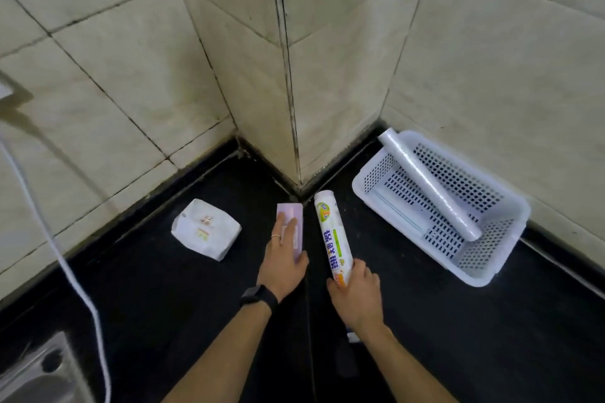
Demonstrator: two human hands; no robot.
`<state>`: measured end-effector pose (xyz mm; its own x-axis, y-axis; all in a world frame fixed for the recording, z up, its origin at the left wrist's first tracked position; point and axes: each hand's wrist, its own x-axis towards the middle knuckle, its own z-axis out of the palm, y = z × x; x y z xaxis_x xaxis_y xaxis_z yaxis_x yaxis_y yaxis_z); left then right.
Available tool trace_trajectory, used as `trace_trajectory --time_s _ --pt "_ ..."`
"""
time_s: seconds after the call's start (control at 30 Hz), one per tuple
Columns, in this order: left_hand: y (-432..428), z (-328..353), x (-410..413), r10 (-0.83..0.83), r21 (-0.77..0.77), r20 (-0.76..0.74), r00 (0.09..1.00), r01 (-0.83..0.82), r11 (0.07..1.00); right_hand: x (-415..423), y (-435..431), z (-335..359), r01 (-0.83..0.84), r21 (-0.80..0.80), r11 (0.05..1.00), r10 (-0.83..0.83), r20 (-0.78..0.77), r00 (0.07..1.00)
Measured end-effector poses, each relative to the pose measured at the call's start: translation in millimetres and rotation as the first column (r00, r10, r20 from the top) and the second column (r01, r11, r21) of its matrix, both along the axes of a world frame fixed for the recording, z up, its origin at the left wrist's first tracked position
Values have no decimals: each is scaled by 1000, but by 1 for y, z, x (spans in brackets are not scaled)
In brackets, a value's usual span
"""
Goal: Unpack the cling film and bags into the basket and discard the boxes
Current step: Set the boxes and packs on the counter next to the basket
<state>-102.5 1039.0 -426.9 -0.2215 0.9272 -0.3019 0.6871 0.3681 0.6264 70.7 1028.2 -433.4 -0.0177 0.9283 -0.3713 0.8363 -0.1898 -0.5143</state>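
A white perforated basket (491,267) stands on the black counter at the right, against the tiled wall. A clear roll of cling film (429,188) lies slanted across it, one end resting on the far rim. My right hand (355,291) grips the near end of a printed cling film roll (332,234) that lies on the counter pointing at the wall corner. My left hand (283,260) rests on a long purple box (290,211), fingers curled over its side. A white packet of bags (206,229) lies to the left.
Tiled walls meet in a protruding corner (288,141) just behind the box and roll. A white cable (65,255) runs down the left side. Part of a steel sink (36,373) shows at the bottom left.
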Motion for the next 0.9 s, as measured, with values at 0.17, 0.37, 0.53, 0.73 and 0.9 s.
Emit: trace_trajectory --time_s 0.17,0.37,0.53,0.73,0.9 --pt "7 -23 -7 -95 67 -140 986 105 992 -22 5 -12 -28 17 999 26 111 993" --pt "9 -29 -5 -89 112 -266 960 122 986 -26 6 -10 -54 41 998 42 247 968" --pt "11 -18 -4 -152 20 -283 947 164 986 -17 12 3 -92 -91 992 110 221 969" --pt "10 17 -5 -232 -73 -309 922 221 973 28 -5 49 -97 -70 993 95 -30 995" --pt "-30 57 67 -395 1 -348 850 422 907 120 -81 91 27 193 981 -5 -112 994"
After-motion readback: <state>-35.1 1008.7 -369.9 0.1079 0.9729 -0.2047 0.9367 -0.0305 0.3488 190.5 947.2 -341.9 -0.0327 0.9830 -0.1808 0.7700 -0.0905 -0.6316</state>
